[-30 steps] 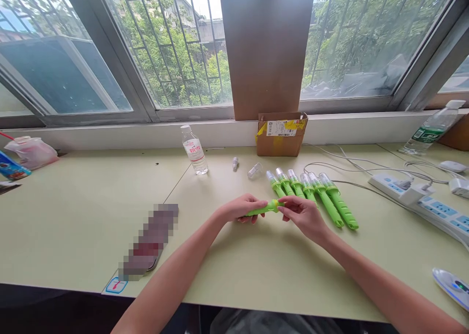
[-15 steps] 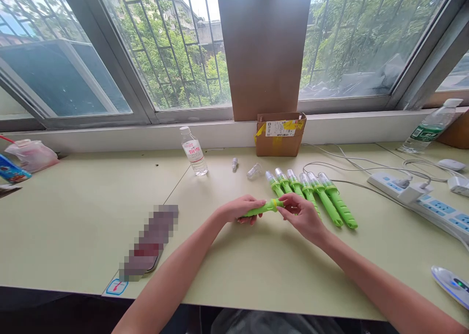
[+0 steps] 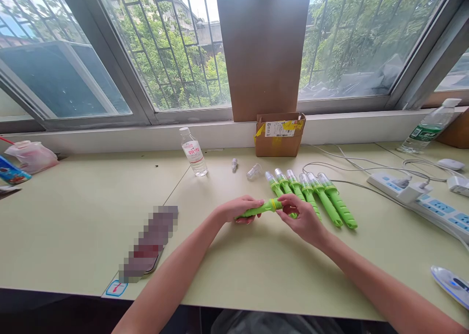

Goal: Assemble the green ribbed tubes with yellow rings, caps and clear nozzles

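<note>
My left hand is closed around a green plastic handle, which lies almost level above the table. A yellow ring sits near its right end, beside a ribbed, screw-like neck. The fingers of my right hand are bent together at that neck; whether a small part is between them is hidden. Just behind are several finished-looking green sticks with clear caps, lying side by side. A loose clear cap and a small grey-white piece lie farther back.
A water bottle stands at the back, left of a small cardboard box. At left lies a pixelated phone-like object. To the right are a power strip with cables, another bottle and a white device.
My right fingers have slid slightly off the yellow ring toward the handle's right end, so more of the ribbed neck shows. My left hand has barely moved.
</note>
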Demonstrator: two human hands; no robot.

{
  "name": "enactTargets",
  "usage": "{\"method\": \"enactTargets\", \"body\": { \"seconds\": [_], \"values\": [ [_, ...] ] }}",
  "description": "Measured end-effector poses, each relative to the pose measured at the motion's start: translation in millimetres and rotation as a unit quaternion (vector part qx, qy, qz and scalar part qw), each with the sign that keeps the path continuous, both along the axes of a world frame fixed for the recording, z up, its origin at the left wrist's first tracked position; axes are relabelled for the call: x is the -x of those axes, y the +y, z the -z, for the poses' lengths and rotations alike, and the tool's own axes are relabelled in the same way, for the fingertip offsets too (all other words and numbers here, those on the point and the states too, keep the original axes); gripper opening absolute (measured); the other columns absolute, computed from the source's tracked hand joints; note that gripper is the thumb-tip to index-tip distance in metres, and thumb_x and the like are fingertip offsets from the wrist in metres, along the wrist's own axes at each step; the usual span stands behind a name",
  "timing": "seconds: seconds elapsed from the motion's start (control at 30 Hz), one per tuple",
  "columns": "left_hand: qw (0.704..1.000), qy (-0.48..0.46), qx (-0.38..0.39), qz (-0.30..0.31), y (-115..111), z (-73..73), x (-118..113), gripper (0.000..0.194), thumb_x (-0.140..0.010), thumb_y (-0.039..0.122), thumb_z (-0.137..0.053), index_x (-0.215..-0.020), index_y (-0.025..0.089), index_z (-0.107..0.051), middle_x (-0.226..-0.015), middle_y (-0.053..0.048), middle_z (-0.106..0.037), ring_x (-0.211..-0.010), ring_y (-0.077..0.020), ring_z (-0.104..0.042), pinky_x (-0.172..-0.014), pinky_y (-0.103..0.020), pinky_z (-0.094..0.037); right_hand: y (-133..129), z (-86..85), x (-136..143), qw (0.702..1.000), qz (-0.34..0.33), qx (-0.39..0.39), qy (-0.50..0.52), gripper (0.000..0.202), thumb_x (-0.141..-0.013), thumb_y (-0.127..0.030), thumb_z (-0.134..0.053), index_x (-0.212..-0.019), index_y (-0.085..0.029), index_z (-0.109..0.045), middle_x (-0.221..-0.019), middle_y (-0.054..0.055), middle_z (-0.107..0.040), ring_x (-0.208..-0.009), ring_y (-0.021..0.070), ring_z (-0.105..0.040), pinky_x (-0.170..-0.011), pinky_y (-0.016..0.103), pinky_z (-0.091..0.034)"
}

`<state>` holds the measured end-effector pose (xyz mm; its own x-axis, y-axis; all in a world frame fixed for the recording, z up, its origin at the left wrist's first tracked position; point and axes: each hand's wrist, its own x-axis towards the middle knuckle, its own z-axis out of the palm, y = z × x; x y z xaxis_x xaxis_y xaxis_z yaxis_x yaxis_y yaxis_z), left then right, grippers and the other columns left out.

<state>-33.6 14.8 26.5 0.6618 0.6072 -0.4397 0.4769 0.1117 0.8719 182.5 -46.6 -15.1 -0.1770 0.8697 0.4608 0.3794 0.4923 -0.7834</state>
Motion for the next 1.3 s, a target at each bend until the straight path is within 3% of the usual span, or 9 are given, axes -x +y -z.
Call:
{"method": "enactTargets", "body": {
  "seconds": [0.3,0.4,0.53,0.73,0.9,1.07,1.3],
  "values": [
    [0.998,-0.056,-0.031,-0.021,-4.3,-4.2,-3.6,0.047,-0.075,0.063,-0.056,-0.072,0.017,-0.052,-0.051,0.003,-0.050,-0.038,-0.0066,-0.038,-0.039,-0.021,-0.025,1.0,4.2,3.6,0.995,0.041,-0.086,-0.029,0.021,-0.085,-0.020,-0.053,-0.106,-0.022,-0.052,-0.079,0.002,-0.061,-0.061,0.0133,-0.060,-0.060,0.030,-0.056],
    [0.994,-0.074,-0.054,-0.052,-6.2,-4.1,-7.2,0.043,-0.073,0.059,-0.062,-0.076,0.018,-0.053,-0.056,0.003,-0.054,-0.041,-0.0066,-0.041,-0.041,-0.021,-0.028,-1.5,-0.1,4.2,0.992,0.061,-0.106,-0.018,0.026,-0.086,-0.019,-0.050,-0.112,-0.023,-0.052,-0.094,0.005,-0.059,-0.067,0.0130,-0.061,-0.056,0.028,-0.056],
    [0.992,-0.067,-0.085,-0.061,-6.0,-1.2,-8.8,0.039,-0.068,0.053,-0.069,-0.078,0.018,-0.056,-0.059,0.003,-0.055,-0.044,-0.0066,-0.043,-0.044,-0.021,-0.030,-3.8,-5.5,3.9,0.991,0.074,-0.109,-0.008,0.029,-0.087,-0.020,-0.052,-0.115,-0.023,-0.054,-0.114,0.009,-0.050,-0.071,0.0122,-0.061,-0.052,0.027,-0.057],
    [0.984,-0.041,-0.148,-0.086,-2.9,8.0,-8.3,0.039,-0.065,0.053,-0.071,-0.075,0.018,-0.058,-0.060,0.003,-0.054,-0.049,-0.0081,-0.045,-0.046,-0.021,-0.032,2.7,0.0,0.5,0.995,0.051,-0.086,-0.025,0.021,-0.089,-0.023,-0.052,-0.109,-0.022,-0.059,-0.106,0.008,-0.056,-0.067,0.0127,-0.061,-0.054,0.029,-0.058],
    [0.956,-0.052,-0.263,-0.121,-1.6,17.0,-9.8,0.038,-0.062,0.051,-0.073,-0.074,0.017,-0.059,-0.062,0.004,-0.052,-0.056,-0.0085,-0.044,-0.050,-0.022,-0.031,6.3,6.4,-1.0,0.995,0.050,-0.086,-0.031,0.017,-0.089,-0.023,-0.051,-0.104,-0.021,-0.060,-0.108,0.008,-0.056,-0.067,0.0132,-0.061,-0.055,0.031,-0.058],
    [0.932,-0.031,-0.340,-0.118,-0.9,24.4,-10.6,0.037,-0.065,0.051,-0.072,-0.074,0.019,-0.057,-0.064,0.005,-0.051,-0.057,-0.0085,-0.042,-0.053,-0.022,-0.033,5.0,7.3,0.0,0.994,0.055,-0.084,-0.038,0.020,-0.089,-0.022,-0.051,-0.108,-0.021,-0.058,-0.109,0.009,-0.054,-0.065,0.0119,-0.060,-0.053,0.029,-0.058],
    [0.861,0.036,-0.489,-0.131,-7.4,31.0,-22.0,0.024,-0.085,0.044,-0.054,-0.094,0.022,-0.056,-0.071,0.003,-0.058,-0.057,-0.0102,-0.048,-0.057,-0.023,-0.037,4.4,3.8,1.0,0.990,0.102,-0.090,-0.038,0.030,-0.090,-0.023,-0.047,-0.119,-0.022,-0.054,-0.116,0.011,-0.052,-0.068,0.0133,-0.061,-0.053,0.029,-0.058]
  ]
}}
